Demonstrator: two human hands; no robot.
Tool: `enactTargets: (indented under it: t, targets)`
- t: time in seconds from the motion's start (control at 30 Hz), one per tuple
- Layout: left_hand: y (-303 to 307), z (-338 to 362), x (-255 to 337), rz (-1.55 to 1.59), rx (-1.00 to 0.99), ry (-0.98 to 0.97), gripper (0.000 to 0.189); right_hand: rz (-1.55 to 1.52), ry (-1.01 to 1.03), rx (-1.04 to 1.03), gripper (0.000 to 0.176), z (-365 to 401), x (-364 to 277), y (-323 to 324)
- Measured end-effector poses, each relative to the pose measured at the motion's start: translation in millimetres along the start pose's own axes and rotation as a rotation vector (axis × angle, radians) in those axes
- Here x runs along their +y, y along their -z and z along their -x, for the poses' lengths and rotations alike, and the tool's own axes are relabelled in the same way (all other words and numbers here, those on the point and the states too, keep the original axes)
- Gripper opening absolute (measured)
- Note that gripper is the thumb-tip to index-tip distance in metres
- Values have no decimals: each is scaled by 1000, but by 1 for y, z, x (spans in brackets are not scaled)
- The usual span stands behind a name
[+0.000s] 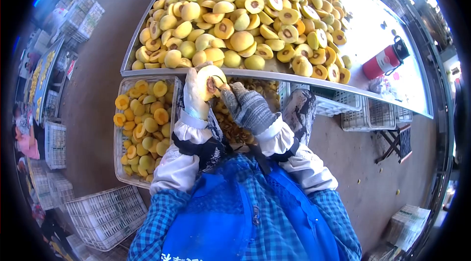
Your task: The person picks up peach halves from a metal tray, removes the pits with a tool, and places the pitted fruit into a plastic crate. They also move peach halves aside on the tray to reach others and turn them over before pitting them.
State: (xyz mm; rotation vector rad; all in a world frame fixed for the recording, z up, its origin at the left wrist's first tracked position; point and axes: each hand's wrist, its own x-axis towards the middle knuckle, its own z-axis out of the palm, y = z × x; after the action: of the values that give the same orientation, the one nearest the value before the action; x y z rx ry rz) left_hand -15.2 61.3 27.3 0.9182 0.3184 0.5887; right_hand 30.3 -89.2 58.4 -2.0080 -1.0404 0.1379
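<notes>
White-gloved at left, grips fruit half [217,75] in left hand [196,96] by tabletop's [409,87] near edge, cut side showing. Bunches fingers [229,98] of right hand [251,108] just right of its pit [211,85]; cannot tell if holding anything.

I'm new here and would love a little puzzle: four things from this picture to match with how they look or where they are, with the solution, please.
Things:
1. Left hand
2. Crate nearest that hand
3. Bottle
4. Right hand

Descriptions:
A. Red, on the metal table
B. In a grey glove
C. Cupping a fruit half
D. Pale, filled with yellow-orange fruit

Right pairs: 1-C, 2-D, 3-A, 4-B
</notes>
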Motion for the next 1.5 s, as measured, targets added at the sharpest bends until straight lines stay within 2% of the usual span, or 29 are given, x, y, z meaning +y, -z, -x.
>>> enactTargets:
  t: [0.13, 0.27, 0.37, 0.47, 0.57, 0.67, 0.7, 0.77, 0.83, 0.9, 1.0, 1.03, 1.13, 1.17, 1.23, 1.27, 1.3, 1.33, 1.37, 1.43, 1.5]
  targets:
    - [-17, 17, -3, -130, 15, -85, 51, 163, -24, -92, 23, 1, -1, 3]
    - [-11, 20, -12, -143, 67, -41, 49, 208, -221, -190, 26, 4, -2, -1]
    - [-11, 23, -11, -148, 76, -15, 44, 208, -181, -189, 25, 9, 7, -7]
    - [-13, 25, -11, -192, 62, -72, 38, 174, 57, -132, 26, 14, 26, -11]
    - [-19, 27, -9, -252, 31, -125, 34, -467, -58, -156, 32, 15, 16, 2]
    - [-17, 26, -11, -245, -7, -75, 30, -505, -189, -296, 28, 10, 16, 11]
    - [-15, 26, -10, -249, -32, -41, 30, -491, -299, -380, 30, 10, 11, 19]
    - [-14, 26, -8, -293, -90, -4, 29, -258, 22, -306, 31, 16, 30, 11]
    - [-15, 26, -4, -378, -152, 4, 28, -176, 97, -333, 32, 18, 40, 9]
    - [-12, 25, -4, -459, -215, 22, 32, -244, -70, -450, 33, 15, 40, 15]
    - [-15, 25, 1, -553, -266, 49, 33, -501, -320, -573, 33, 12, 26, 30]
    - [-16, 25, 3, -582, -275, 57, 32, -507, -349, -596, 32, 11, 23, 34]
    - [-15, 24, -1, -533, -194, 45, 30, -687, -325, -442, 31, 21, 30, 11]
    - [-12, 24, -5, -519, -169, 34, 30, -509, -143, -356, 31, 25, 31, 8]
    - [-10, 24, -12, -494, -119, 18, 29, -508, -114, -308, 31, 28, 39, -6]
    - [-12, 23, -10, -356, -68, 73, 29, -506, -100, -281, 31, 29, 42, -11]
    - [-15, 22, -7, -218, -17, 130, 29, -505, -237, -289, 34, 29, 43, -16]
    - [-18, 22, -5, -78, 36, 184, 29, -601, -290, -270, 35, 30, 43, -20]
    - [-16, 20, -9, 117, 50, 133, 31, -694, -339, -253, 36, 31, 44, -25]
    - [-12, 24, -22, 46, 116, 68, 31, -878, -415, -259, 39, 32, 55, -44]
    - [0, 22, -37, -128, 199, 15, 31, -870, -473, -286, 39, 31, 40, -34]
